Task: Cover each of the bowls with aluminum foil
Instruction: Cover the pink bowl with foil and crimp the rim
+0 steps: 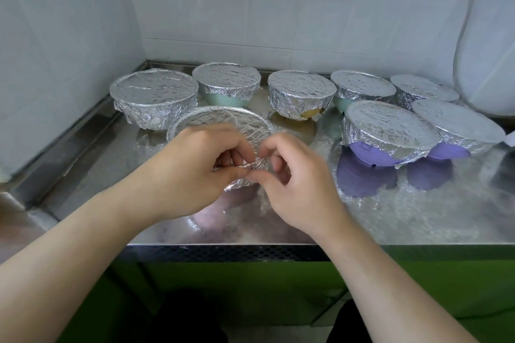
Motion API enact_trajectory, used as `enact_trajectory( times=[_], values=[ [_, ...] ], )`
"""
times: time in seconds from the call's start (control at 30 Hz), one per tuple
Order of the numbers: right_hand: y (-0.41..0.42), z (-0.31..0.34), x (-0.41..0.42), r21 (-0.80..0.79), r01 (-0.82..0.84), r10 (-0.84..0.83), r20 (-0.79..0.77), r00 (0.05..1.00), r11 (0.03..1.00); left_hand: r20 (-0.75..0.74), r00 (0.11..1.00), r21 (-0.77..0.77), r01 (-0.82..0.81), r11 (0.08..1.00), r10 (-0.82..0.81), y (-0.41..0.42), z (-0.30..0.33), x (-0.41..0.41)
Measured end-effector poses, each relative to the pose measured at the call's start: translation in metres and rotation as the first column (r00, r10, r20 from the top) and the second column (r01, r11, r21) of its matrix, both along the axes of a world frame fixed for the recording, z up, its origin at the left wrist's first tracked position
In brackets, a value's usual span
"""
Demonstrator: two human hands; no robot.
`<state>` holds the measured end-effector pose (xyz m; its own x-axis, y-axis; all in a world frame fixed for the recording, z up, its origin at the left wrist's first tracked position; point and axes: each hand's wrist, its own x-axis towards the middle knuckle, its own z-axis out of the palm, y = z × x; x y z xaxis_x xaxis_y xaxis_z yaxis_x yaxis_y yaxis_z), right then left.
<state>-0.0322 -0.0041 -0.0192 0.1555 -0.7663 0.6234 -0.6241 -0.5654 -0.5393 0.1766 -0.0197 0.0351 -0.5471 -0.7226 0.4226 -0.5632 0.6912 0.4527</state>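
A foil-covered bowl (pixel 220 122) stands at the front centre of the steel counter (pixel 390 220). My left hand (pixel 195 172) and my right hand (pixel 289 175) meet at its near side, each pinching the crumpled foil edge (pixel 250 164) against the bowl's wall. The hands hide most of the bowl's body. Behind it stand several other bowls wrapped in foil: a fully wrapped one (pixel 153 100) at the left, a teal one (pixel 225 83), a yellowish one (pixel 301 95), and purple ones (pixel 387 131) at the right.
White tiled walls close the counter at the back and left. A raised steel ledge (pixel 69 142) runs along the left side. A white sack-like object (pixel 490 36) hangs at the far right. The counter's front edge (pixel 223 245) is just below my wrists, with a green cabinet front (pixel 250 287) underneath.
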Motion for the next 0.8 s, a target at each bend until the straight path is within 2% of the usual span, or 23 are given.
enact_trajectory(
  times=[0.13, 0.3, 0.4, 0.47, 0.6, 0.8],
  values=[
    [-0.004, 0.003, -0.004, 0.002, -0.087, 0.087, 0.049, 0.995, 0.996, -0.014, 1.0, 0.032, 0.016, 0.999, -0.016, -0.002, 0.0, 0.004],
    [-0.007, 0.004, 0.0, -0.049, -0.062, 0.064, 0.033, 0.997, 0.997, -0.007, 1.0, 0.028, 0.021, 0.999, -0.02, -0.003, -0.001, 0.004],
    [-0.006, 0.005, -0.004, 0.003, -0.079, 0.079, 0.021, 0.997, 0.997, -0.021, 1.0, 0.035, 0.022, 0.999, -0.022, -0.003, 0.0, 0.004],
    [-0.005, 0.005, -0.003, -0.016, -0.034, 0.033, -0.029, 0.999, 0.999, -0.025, 0.999, 0.034, 0.027, 0.999, -0.026, -0.002, 0.0, 0.002],
    [-0.001, 0.003, 0.005, -0.15, 0.076, -0.099, -0.152, 0.983, 0.986, -0.02, 0.999, 0.034, 0.027, 0.999, -0.026, -0.001, -0.001, 0.0],
    [0.003, -0.003, 0.017, -0.231, 0.232, -0.291, -0.272, 0.917, 0.945, -0.009, 1.0, 0.06, 0.028, 0.998, -0.027, 0.002, 0.0, -0.001]
  ],
)
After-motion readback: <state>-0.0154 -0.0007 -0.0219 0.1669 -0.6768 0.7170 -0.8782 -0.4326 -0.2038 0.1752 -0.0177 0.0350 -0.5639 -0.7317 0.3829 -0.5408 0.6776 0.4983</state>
